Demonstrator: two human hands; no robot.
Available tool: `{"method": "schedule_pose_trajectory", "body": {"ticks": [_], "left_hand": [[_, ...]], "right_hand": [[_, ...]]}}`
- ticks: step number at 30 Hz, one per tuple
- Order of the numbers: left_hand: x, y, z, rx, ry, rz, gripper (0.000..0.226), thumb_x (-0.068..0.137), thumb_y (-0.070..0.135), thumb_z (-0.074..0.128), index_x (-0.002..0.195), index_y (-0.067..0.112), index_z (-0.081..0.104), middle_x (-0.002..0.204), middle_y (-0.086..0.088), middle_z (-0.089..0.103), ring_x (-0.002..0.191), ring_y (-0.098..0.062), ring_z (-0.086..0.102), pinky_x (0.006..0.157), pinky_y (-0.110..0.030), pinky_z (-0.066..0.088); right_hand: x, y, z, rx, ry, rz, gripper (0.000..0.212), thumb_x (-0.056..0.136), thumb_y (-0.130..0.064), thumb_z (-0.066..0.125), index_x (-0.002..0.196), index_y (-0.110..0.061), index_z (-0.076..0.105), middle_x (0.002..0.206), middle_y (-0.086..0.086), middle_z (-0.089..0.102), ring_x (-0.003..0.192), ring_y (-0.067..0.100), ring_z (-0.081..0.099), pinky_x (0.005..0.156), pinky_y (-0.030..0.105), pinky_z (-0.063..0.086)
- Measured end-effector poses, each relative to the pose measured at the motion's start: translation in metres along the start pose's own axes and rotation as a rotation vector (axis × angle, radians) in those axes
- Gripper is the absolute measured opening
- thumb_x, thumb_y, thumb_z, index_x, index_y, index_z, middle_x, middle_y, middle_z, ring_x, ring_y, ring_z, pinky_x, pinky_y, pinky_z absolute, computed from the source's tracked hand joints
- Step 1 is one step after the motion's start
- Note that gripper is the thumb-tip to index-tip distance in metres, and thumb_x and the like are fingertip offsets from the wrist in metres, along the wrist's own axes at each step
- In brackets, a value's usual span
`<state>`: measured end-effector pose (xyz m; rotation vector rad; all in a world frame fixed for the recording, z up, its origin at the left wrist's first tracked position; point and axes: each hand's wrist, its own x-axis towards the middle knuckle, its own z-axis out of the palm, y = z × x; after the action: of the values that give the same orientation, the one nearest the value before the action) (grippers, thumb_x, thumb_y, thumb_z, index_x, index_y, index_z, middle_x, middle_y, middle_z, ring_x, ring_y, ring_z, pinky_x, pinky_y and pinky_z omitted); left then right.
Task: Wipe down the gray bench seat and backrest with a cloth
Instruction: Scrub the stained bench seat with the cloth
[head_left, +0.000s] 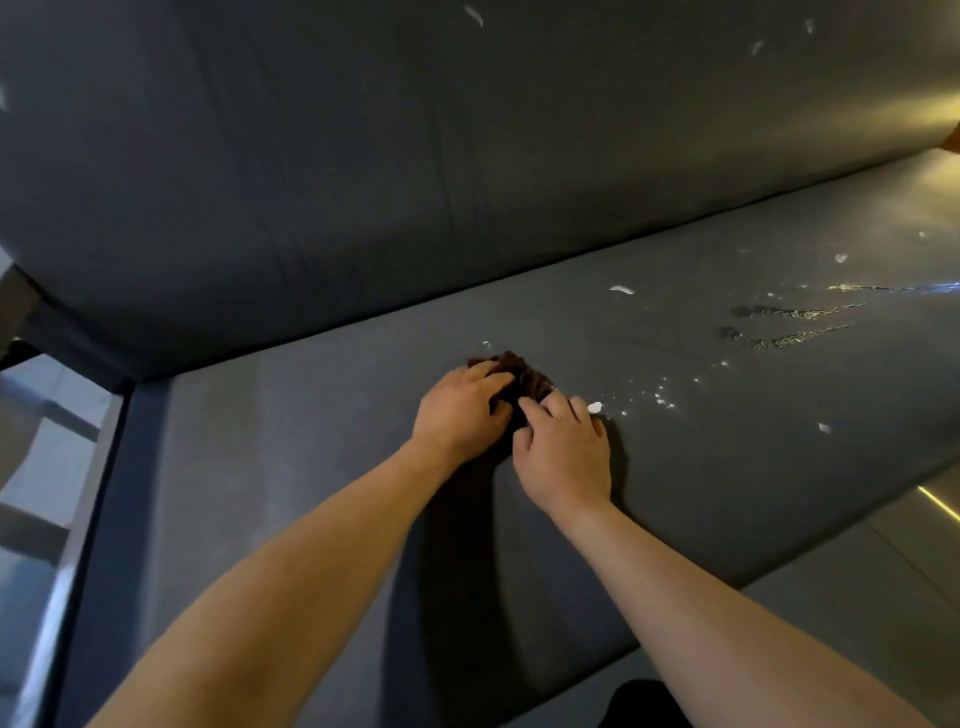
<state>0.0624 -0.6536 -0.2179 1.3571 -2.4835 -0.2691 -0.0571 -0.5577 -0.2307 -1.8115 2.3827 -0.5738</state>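
We note the crumpled dark brown cloth lying on the gray padded bench seat. The left hand and right hand both clutch it, fingers curled. White flecks lie beside it.

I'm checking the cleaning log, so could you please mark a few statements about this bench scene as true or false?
1. The left hand and the right hand both hold the cloth. True.
2. The cloth is white. False: it is dark brown.
3. White specks lie on the seat to the right of the hands. True.
4. The cloth is spread flat. False: it is bunched up.
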Motion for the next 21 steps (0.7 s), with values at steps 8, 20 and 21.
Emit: {"method": "schedule_pose_trajectory", "body": {"ticks": [8, 20, 21], "left_hand": [[0.053, -0.015, 0.008, 0.101, 0.021, -0.144, 0.047, 0.105, 0.031, 0.038, 0.151, 0.023, 0.044, 0.158, -0.007, 0.040, 0.147, -0.034, 0.030, 0.122, -0.045, 0.027], [0.005, 0.003, 0.007, 0.101, 0.035, -0.141, 0.035, 0.101, 0.026, 0.041, 0.128, 0.017, 0.061, 0.130, -0.005, 0.048, 0.115, -0.025, 0.043, 0.096, -0.036, 0.043], [0.005, 0.003, 0.009, 0.108, 0.038, -0.136, 0.037, 0.101, 0.023, 0.040, 0.132, 0.017, 0.058, 0.134, -0.006, 0.046, 0.117, -0.026, 0.042, 0.098, -0.037, 0.043]], "right_hand": [[0.002, 0.004, 0.003, 0.009, 0.006, -0.017, 0.048, 0.101, -0.033, 0.037, 0.147, -0.028, 0.050, 0.136, -0.005, 0.054, 0.131, 0.018, 0.043, 0.106, 0.043, 0.043], [-0.002, 0.004, 0.001, 0.074, 0.055, -0.006, 0.041, 0.099, -0.030, 0.046, 0.138, -0.026, 0.061, 0.129, -0.006, 0.060, 0.123, 0.018, 0.049, 0.102, 0.040, 0.045], [-0.002, 0.004, 0.001, 0.076, 0.061, -0.007, 0.041, 0.099, -0.029, 0.047, 0.137, -0.026, 0.062, 0.127, -0.006, 0.060, 0.122, 0.019, 0.050, 0.101, 0.040, 0.046]]}}
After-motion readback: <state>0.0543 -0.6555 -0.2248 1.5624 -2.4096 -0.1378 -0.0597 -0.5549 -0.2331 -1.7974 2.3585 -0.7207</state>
